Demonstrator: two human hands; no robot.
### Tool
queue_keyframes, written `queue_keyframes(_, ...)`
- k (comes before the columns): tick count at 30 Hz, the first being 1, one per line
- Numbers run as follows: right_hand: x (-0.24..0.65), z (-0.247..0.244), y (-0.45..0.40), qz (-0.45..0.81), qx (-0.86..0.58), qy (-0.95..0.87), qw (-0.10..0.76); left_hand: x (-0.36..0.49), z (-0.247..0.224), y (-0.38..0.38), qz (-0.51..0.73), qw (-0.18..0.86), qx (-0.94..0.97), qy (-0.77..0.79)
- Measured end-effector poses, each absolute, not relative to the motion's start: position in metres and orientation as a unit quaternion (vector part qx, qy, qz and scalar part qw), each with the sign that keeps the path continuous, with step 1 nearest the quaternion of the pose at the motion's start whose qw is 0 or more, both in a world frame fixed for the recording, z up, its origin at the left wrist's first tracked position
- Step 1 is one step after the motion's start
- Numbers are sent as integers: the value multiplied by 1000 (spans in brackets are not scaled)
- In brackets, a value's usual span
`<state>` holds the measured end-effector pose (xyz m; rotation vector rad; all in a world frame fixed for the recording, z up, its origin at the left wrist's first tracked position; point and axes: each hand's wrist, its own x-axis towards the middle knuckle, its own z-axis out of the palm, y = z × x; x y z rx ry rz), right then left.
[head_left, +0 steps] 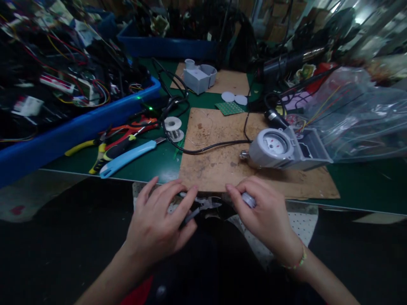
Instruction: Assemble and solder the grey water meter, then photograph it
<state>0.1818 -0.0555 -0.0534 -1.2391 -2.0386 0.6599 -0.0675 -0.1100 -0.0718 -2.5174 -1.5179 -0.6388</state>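
Note:
At the table's front edge my left hand (163, 216) is curled around a pair of pliers (206, 203), whose jaws point right toward my other hand. My right hand (263, 207) is closed around a small grey rounded piece (248, 200); most of it is hidden in the fingers. Just beyond lies a brown board (216, 169). On its right side rests a grey housing (270, 163) with a round dial (274, 143) and an open box section holding wires. A black cable (210, 148) runs left from near the housing.
Left of the board lie a blue-handled knife (129, 159), more pliers (104, 154) and a solder spool (173, 127). Behind are a green circuit board (229, 108), white discs (228, 97) and another grey housing (199, 79). Blue bins (171, 47) and clear plastic bags (356, 114) surround the work area.

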Motion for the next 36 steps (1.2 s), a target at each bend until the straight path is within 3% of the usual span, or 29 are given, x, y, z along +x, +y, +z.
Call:
queue_keyframes(5,189,-54,-34,295,-502,-717,383,-75,-75,-111,-301,-12,-765,-569)
queue_keyframes(8,179,-63,-29,422,-484,-670,373,-71,-77,-110,-315,-12,-742,-591)
queue_keyframes(12,172,-70,-32,654,-433,-467,407,-62,-78,-106,-316,-44,-725,-611)
queue_keyframes(18,182,-71,-41,776,-365,-277,433,-48,-80,-103,-328,-129,-717,-602)
queue_keyframes(23,179,-78,-53,750,-384,-306,444,-34,-75,-99,-311,-133,-741,-581)
queue_keyframes(36,174,-88,-64,536,-519,-492,449,-17,-65,-104,-272,-100,-769,-570)
